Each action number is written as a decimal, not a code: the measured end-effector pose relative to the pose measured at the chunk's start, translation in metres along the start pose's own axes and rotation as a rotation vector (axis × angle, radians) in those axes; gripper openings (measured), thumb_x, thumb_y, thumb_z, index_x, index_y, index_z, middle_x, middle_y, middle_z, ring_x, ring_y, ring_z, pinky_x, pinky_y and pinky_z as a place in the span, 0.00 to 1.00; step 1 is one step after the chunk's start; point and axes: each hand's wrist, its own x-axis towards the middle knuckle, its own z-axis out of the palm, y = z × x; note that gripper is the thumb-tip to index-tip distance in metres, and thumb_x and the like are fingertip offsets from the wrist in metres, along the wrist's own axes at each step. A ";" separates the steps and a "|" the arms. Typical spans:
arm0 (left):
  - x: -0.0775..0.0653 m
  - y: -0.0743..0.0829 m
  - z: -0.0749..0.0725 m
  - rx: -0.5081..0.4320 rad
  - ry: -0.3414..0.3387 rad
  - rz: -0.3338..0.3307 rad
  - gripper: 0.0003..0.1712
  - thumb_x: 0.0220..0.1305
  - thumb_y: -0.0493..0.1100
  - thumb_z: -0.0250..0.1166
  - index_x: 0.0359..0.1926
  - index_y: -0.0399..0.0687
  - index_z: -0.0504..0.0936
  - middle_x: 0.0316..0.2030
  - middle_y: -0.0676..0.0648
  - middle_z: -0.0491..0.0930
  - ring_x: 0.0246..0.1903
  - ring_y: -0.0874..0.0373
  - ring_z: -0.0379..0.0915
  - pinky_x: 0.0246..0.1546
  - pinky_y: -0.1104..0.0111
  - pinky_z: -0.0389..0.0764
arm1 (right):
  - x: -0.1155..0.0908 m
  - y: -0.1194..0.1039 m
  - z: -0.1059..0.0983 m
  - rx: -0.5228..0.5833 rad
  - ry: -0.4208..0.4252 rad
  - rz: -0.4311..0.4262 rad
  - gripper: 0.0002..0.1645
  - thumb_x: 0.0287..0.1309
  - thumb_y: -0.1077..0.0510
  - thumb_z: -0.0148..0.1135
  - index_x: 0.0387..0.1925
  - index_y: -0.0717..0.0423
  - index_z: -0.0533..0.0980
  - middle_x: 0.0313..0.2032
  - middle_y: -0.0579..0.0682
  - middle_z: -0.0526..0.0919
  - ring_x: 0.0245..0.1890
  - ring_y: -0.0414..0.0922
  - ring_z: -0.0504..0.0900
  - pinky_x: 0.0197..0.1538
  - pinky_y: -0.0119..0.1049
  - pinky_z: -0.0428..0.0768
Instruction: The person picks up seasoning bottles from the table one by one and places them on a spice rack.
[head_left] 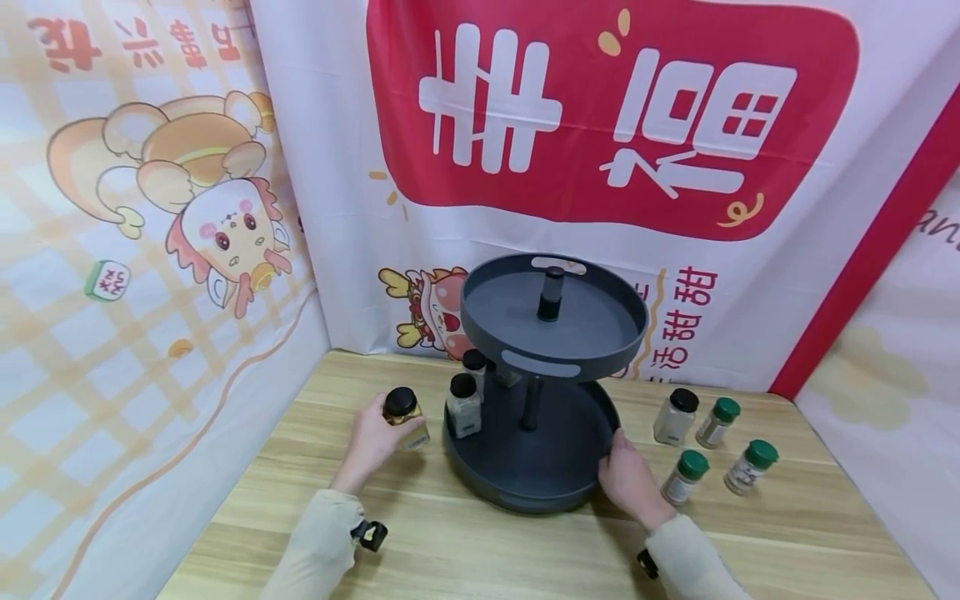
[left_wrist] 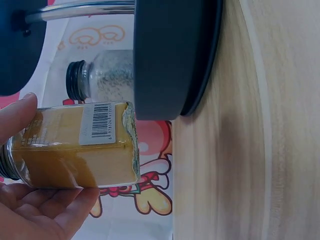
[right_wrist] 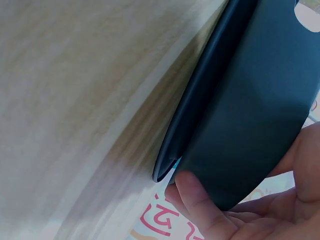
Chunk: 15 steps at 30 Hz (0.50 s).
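My left hand (head_left: 377, 437) pinches a square glass spice jar (left_wrist: 75, 145) of yellow-brown powder with a black lid. In the left wrist view the jar is clear of the table, its barcode label showing, right beside the lower tier. The dark grey two-tier turntable rack (head_left: 540, 479) stands in the middle of the table. At the rack's right side, my right hand (head_left: 628, 475) grips the lower tier's rim; its fingers (right_wrist: 192, 195) lie along the outer wall. On the lower tier's left side stands a black-lidded jar (head_left: 465, 408) of pale contents, with another jar (head_left: 475, 363) behind it.
Right of the rack stand a black-lidded jar (head_left: 675, 417) and several green-lidded jars (head_left: 750, 467). The upper tier (head_left: 555, 308) overhangs the lower one around a central post (head_left: 531, 404). Printed cloth (head_left: 337, 167) hangs behind and at both sides of the wooden table (head_left: 450, 550).
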 end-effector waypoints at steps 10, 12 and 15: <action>-0.005 0.015 0.003 -0.013 -0.033 0.000 0.26 0.46 0.47 0.77 0.43 0.40 0.77 0.37 0.43 0.82 0.40 0.50 0.78 0.44 0.56 0.77 | 0.010 0.009 0.000 0.083 0.028 -0.017 0.34 0.60 0.64 0.50 0.63 0.81 0.53 0.56 0.79 0.64 0.57 0.68 0.67 0.56 0.58 0.68; -0.006 0.019 0.004 -0.014 -0.040 0.000 0.27 0.46 0.48 0.77 0.43 0.41 0.77 0.38 0.43 0.82 0.40 0.50 0.78 0.44 0.56 0.77 | 0.015 0.013 0.000 0.095 0.028 -0.028 0.32 0.61 0.65 0.49 0.62 0.81 0.54 0.55 0.79 0.66 0.56 0.68 0.68 0.55 0.59 0.68; -0.008 0.024 0.005 -0.017 -0.048 0.009 0.27 0.46 0.49 0.77 0.44 0.41 0.77 0.38 0.43 0.82 0.41 0.50 0.78 0.44 0.56 0.77 | 0.022 0.018 -0.001 0.112 0.036 -0.049 0.31 0.61 0.65 0.49 0.62 0.79 0.56 0.54 0.78 0.67 0.55 0.68 0.69 0.55 0.60 0.69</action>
